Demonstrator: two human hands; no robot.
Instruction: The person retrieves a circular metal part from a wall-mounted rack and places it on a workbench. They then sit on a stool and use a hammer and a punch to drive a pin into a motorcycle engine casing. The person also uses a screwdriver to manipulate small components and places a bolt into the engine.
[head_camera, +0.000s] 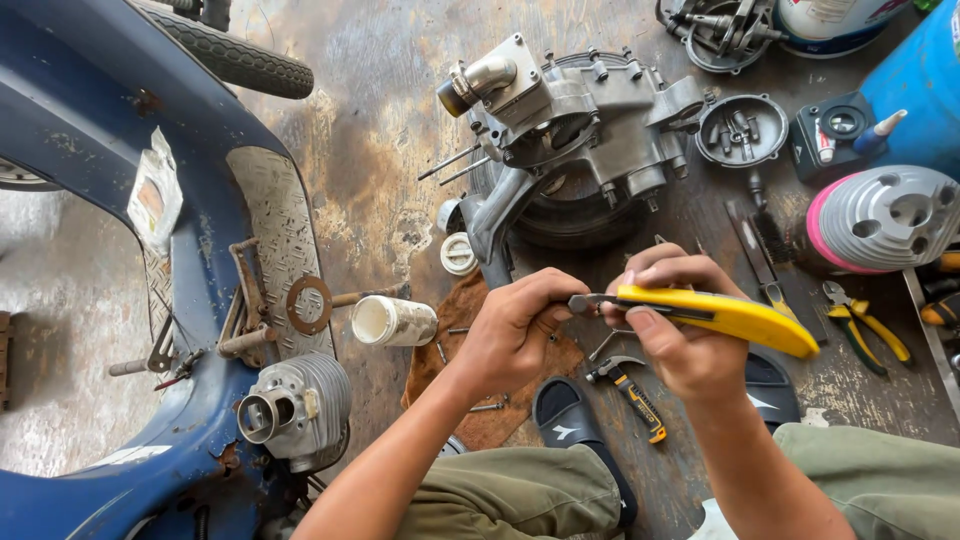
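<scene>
Right hand (680, 335) closed around yellow utility knife (720, 312), left hand (515, 330) pinching its blade tip; bolts in round metal dish (741, 129).

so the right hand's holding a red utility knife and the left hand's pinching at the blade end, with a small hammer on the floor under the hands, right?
Not quite: the utility knife is yellow, not red, as the head view shows. The rest stands: the right hand holds it, the left hand pinches at its blade end, and a small hammer lies on the floor below the hands.
</scene>
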